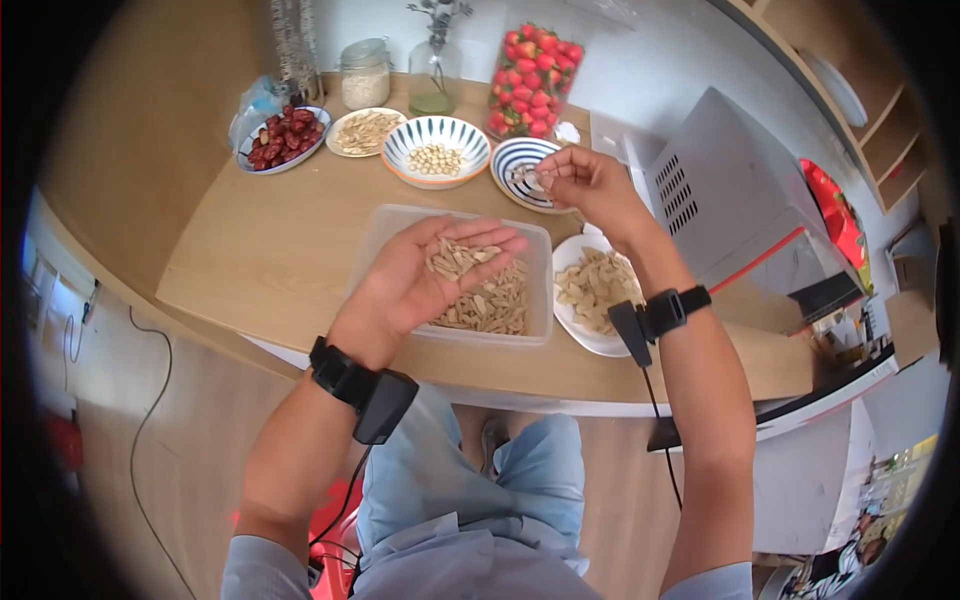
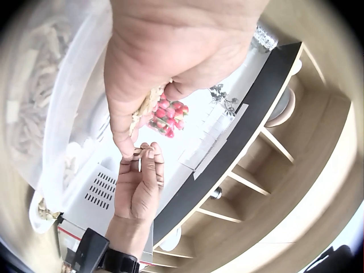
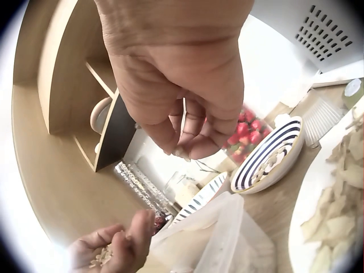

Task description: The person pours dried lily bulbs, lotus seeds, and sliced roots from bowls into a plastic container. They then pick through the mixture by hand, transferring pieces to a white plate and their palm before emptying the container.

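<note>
My left hand (image 1: pixel 405 280) is held palm up above a translucent plastic box (image 1: pixel 543 300), its fingers extended. A small heap of pale dried slices (image 1: pixel 460 260) rests in that palm; the box beneath holds many similar dried strips (image 1: pixel 490 308). To the right, my right hand (image 1: pixel 605 200) pinches a small pale dried piece (image 2: pixel 140 152) between thumb and fingertips. It overlaps the near side of a blue-and-white striped bowl (image 3: pixel 244 177) in the head view. A few small pale pieces lie in that bowl. Below the right wrist, a white plate (image 1: pixel 592 342) carries broad beige slices.
Along the back stand a bowl of red dates (image 1: pixel 285 140), a plate of dried slices (image 1: pixel 366 132), a bowl of pale seeds (image 1: pixel 435 160), a glass jar (image 1: pixel 365 75), a vase (image 1: pixel 433 80) and a container of strawberries (image 1: pixel 535 80). A grey vented appliance (image 1: pixel 715 180) stands right.
</note>
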